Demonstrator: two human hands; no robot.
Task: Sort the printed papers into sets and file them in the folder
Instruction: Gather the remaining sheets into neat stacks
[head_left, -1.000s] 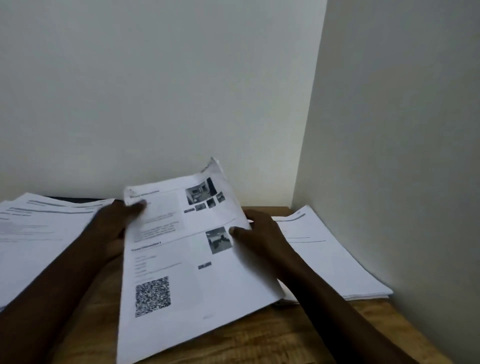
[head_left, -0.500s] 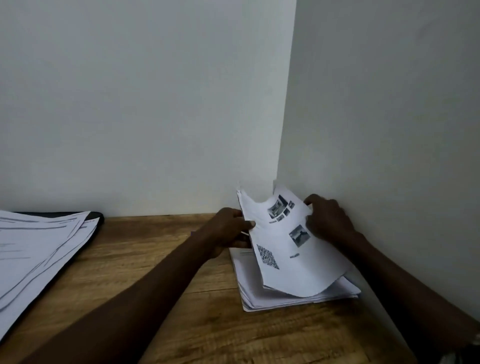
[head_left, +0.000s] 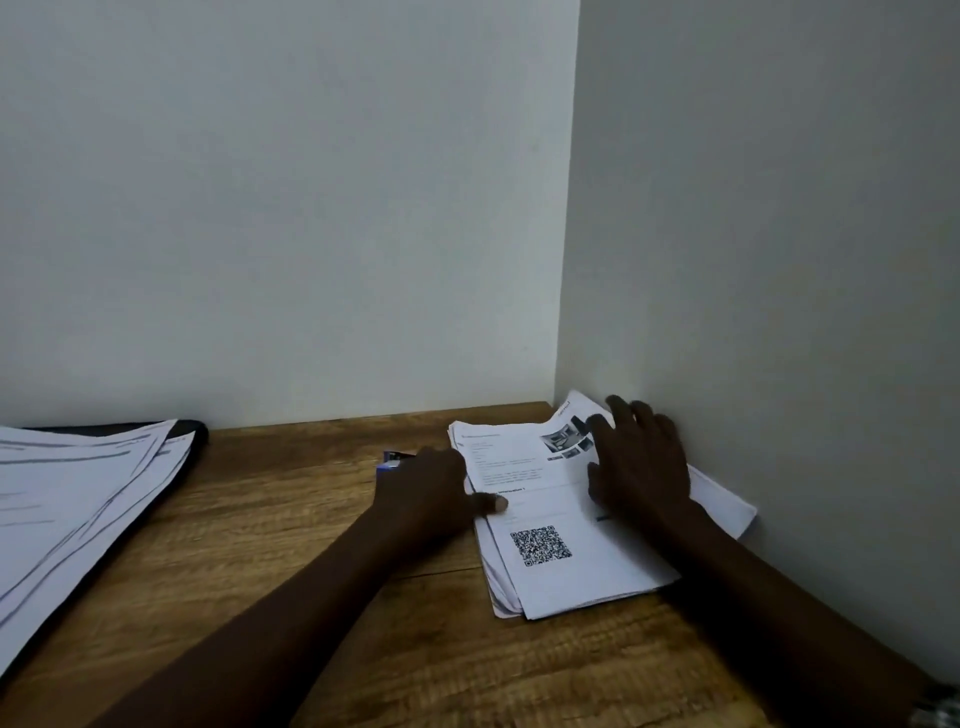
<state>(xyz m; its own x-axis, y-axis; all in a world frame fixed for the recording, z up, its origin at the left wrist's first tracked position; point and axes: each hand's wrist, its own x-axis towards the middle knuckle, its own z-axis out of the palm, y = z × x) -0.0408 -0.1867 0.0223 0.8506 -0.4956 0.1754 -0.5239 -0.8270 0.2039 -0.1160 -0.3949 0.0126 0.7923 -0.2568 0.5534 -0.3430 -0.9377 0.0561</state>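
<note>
Two pale walls (head_left: 285, 208) are seen meeting in a corner, and a brown wooden desk (head_left: 270, 561) is set below them.

At the far left of the desk, a loose pile of printed papers (head_left: 67, 499) is spread out. The sheets are fanned a little, so their edges do not line up. A dark folder (head_left: 196, 432) is seen under this pile, and only its rounded far corner peeks out. This pile is kept well apart from both hands.

Next, a small blue thing (head_left: 392, 460) is partly hidden behind the left hand (head_left: 428, 499). What it is cannot be told. The left hand is placed at the left edge of a second pile of papers (head_left: 498, 587). Its thumb (head_left: 491, 503) is laid on the top sheet (head_left: 582, 577), close to the edge. The other fingers are hidden by the back of the hand, so it cannot be told if they are curled or tucked under the pile.

The second pile is set in the far right corner of the desk, close to the right wall. The top sheet is turned printed side up. Small pictures (head_left: 566, 441) are printed near its far end, and a black square code (head_left: 540, 544) is printed nearer the person. The right hand (head_left: 644, 467) is laid flat on this sheet, with its fingers (head_left: 621, 415) spread out and pressed down.
</note>
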